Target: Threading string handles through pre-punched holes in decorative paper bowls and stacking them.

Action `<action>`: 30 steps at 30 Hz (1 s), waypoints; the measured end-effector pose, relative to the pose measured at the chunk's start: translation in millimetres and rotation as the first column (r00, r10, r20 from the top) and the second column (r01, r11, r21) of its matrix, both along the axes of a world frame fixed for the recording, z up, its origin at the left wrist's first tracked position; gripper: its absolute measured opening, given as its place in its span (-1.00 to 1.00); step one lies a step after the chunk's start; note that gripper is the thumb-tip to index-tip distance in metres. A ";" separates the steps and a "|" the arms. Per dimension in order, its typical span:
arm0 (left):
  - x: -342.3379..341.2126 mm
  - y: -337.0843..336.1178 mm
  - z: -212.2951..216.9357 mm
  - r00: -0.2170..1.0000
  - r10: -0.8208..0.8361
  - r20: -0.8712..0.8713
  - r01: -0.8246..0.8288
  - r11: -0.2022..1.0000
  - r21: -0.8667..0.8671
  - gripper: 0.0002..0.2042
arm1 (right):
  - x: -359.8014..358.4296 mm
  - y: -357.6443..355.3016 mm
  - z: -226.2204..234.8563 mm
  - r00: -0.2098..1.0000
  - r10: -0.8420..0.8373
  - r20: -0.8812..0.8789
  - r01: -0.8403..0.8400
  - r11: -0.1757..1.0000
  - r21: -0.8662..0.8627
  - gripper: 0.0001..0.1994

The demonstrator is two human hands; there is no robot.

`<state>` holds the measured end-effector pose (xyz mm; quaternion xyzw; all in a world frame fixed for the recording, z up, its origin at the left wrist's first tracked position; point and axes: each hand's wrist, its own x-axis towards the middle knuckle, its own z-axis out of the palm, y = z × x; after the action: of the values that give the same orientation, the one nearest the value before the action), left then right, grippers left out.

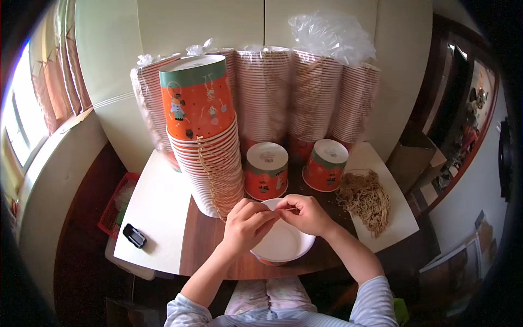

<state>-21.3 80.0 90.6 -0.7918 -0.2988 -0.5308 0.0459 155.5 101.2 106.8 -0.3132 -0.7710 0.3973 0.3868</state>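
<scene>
A paper bucket (283, 241), white inside, stands upright at the table's near edge. Over its upper part, my left hand (248, 222) and my right hand (305, 213) meet with thumbs and fingertips pinched together. Whatever lies between the fingertips is too small and covered to make out. Just left of my left hand rises a tall stack of orange paper buckets (206, 169), upside down and nested. Thin tan cords (210, 177) hang down its side. Right of my right hand lies a tangled heap of tan cord (368, 201).
Two upside-down orange buckets, one behind my hands (266, 173) and one to the right (326, 166), stand on the table. Behind them are tall plastic-wrapped bucket stacks (262, 92). A small black object (134, 236) lies at left, near a red basket (111, 210) below the table edge.
</scene>
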 end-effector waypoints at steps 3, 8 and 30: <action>-3.0 -0.3 0.6 0.994 -0.067 0.091 0.079 0.986 -0.143 -0.82 | 4.7 0.6 0.2 0.998 -0.038 0.044 0.039 0.999 -0.020 -0.90; -12.8 -2.0 -9.1 0.664 -0.067 0.744 0.550 0.718 -0.426 -0.97 | 21.7 11.5 -9.5 0.954 -0.252 0.162 0.234 0.965 0.121 -0.87; -24.5 0.4 -19.8 0.928 0.057 0.368 0.128 0.878 -0.461 -0.93 | -31.2 9.4 -4.2 0.989 -0.059 0.135 0.019 0.960 0.279 -0.90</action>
<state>-45.8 80.4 70.8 -0.6694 -0.4087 -0.5809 -0.2178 124.3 110.7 102.6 -0.2987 -0.8383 0.2544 0.3786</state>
